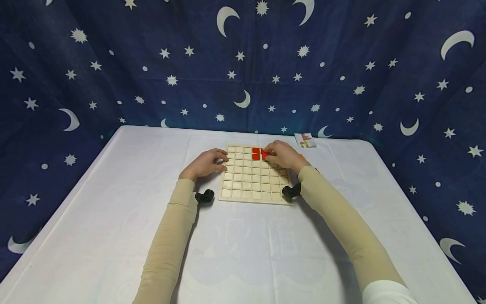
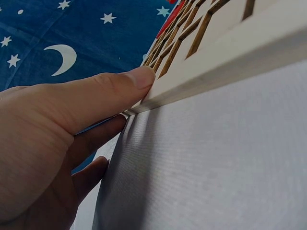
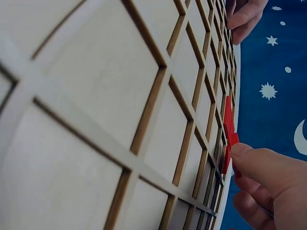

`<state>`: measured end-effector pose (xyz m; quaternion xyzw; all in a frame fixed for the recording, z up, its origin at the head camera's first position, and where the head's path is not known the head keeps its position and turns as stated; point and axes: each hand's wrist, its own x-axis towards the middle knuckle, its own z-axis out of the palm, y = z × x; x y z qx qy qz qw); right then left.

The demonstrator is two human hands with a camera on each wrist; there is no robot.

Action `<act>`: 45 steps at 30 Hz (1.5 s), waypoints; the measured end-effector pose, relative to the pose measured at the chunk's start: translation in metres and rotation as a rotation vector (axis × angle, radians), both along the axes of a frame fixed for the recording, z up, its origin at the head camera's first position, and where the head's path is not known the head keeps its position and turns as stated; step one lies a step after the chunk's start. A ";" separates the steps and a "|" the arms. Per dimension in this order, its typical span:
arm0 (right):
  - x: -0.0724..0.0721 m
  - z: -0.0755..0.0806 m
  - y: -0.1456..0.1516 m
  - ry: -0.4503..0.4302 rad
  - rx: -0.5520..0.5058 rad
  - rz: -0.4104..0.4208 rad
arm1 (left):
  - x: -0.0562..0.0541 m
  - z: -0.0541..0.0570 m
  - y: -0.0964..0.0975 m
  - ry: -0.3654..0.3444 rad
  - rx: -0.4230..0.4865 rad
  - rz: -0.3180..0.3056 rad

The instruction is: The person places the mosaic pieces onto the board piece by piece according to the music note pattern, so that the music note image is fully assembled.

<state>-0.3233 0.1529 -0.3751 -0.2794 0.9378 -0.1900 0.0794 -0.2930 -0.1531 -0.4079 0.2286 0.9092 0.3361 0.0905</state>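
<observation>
A pale wooden grid board (image 1: 243, 195) lies on the table, its square cells divided by grooves. My left hand (image 1: 205, 164) is at the board's left edge; in the left wrist view its thumb (image 2: 141, 77) rests on the rim, with the other fingers loosely bent beside it. Red square pieces (image 1: 256, 156) sit in cells along the board's far side, right of the middle. Over them, my right hand (image 1: 282, 155) pinches a red piece (image 3: 234, 139) between thumb and fingers, slightly raised above the neighbouring red ones. The hand partly covers it.
A small printed card (image 1: 305, 140) lies beyond the board at the table's back edge. An orange piece (image 1: 302, 156) shows partly behind the right wrist. White cloth covers the table (image 1: 235, 245); a dark blue star-and-moon curtain (image 1: 205, 93) hangs behind.
</observation>
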 end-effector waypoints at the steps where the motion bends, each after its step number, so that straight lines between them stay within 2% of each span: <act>1: 0.000 0.000 -0.001 0.000 0.000 -0.004 | 0.000 0.000 0.000 -0.001 0.001 0.000; 9: 0.000 -0.002 -0.002 -0.027 -0.010 0.007 | -0.001 0.001 -0.001 -0.015 0.007 0.000; 15: -0.002 -0.002 -0.004 -0.015 0.003 0.019 | -0.001 0.002 -0.001 0.004 0.007 -0.005; 36: -0.001 -0.004 -0.006 -0.017 -0.014 -0.015 | -0.001 0.003 0.000 -0.007 0.001 0.000; 45: 0.002 -0.004 -0.004 -0.051 -0.052 -0.050 | 0.000 0.001 0.000 0.000 0.006 -0.001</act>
